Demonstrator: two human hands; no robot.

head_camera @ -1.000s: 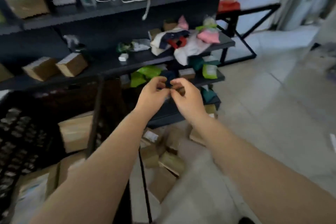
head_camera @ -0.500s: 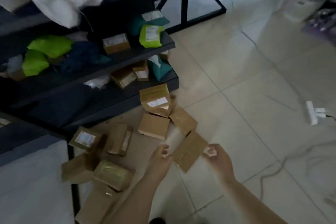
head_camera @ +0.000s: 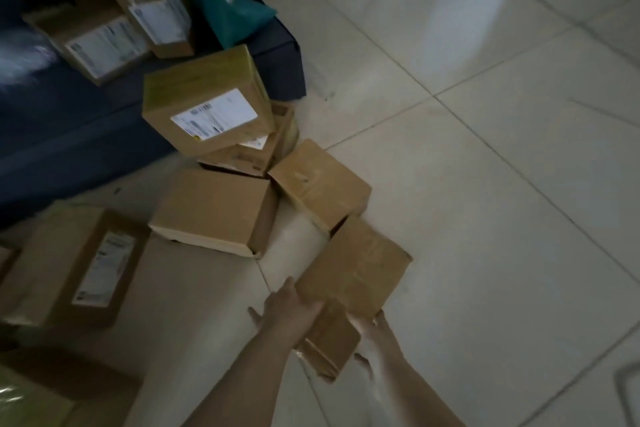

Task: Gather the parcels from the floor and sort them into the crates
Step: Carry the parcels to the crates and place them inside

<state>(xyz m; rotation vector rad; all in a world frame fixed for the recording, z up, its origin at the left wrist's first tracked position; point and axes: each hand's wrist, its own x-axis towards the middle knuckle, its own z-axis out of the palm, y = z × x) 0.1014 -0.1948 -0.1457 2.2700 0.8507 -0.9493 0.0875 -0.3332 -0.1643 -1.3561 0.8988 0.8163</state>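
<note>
Several brown cardboard parcels lie scattered on the tiled floor. The nearest is a plain long box (head_camera: 353,274), lying at a slant. My left hand (head_camera: 287,314) presses against its left side and my right hand (head_camera: 375,333) is on its near right corner, so both hands grip it. Beyond it lie a plain box (head_camera: 318,184), a flat wide box (head_camera: 214,208) and a labelled box (head_camera: 207,100) that leans on another one. A long labelled parcel (head_camera: 76,263) lies at the left. No crate is visible.
A dark low shelf (head_camera: 284,55) at the upper left carries more labelled boxes (head_camera: 100,42) and a teal mailer bag (head_camera: 232,10). Another box (head_camera: 41,392) fills the lower left corner. Bare floor tiles (head_camera: 502,184) stretch across the right side.
The view has dropped from the shelves to the floor and come much closer. My hands, held together in the air before, have reached down and closed on the nearest plain box.
</note>
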